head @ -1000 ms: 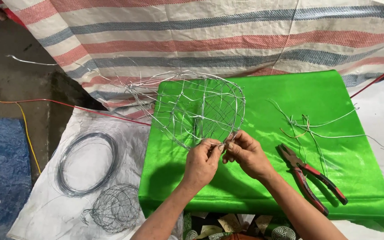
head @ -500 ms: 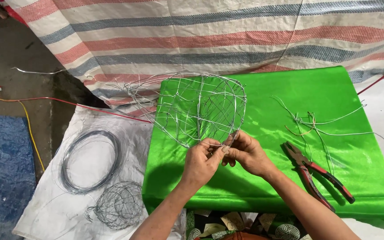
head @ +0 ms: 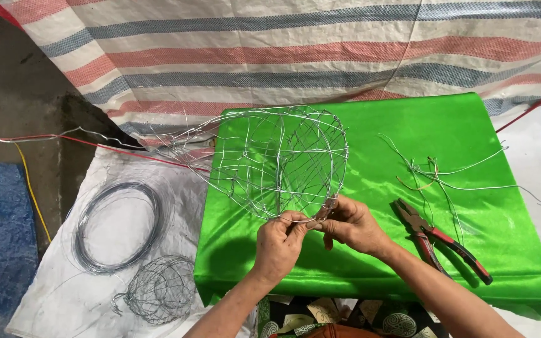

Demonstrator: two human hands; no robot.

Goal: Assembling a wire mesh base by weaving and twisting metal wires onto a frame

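Note:
A silver wire basket frame (head: pixel 281 161) lies on its side on a table draped in bright green cloth (head: pixel 377 263). My left hand (head: pixel 278 243) pinches the frame's near rim from below. My right hand (head: pixel 353 224) grips the same rim just to the right, fingers closed around a wire end. The two hands nearly touch. Red-handled pliers (head: pixel 444 241) lie on the cloth to the right of my right hand, beside loose cut wires (head: pixel 446 175).
On the white sheet at left lie a coil of dark wire (head: pixel 116 225) and a small finished wire ball cage (head: pixel 159 289). A striped tarp (head: pixel 295 56) hangs behind the table. A red cable (head: pixel 64 139) and a yellow cord (head: pixel 31 194) cross the floor.
The wire frame has been turned slightly and my hands have shifted along its near rim, still working the wire together. Pliers and loose wires lie as before.

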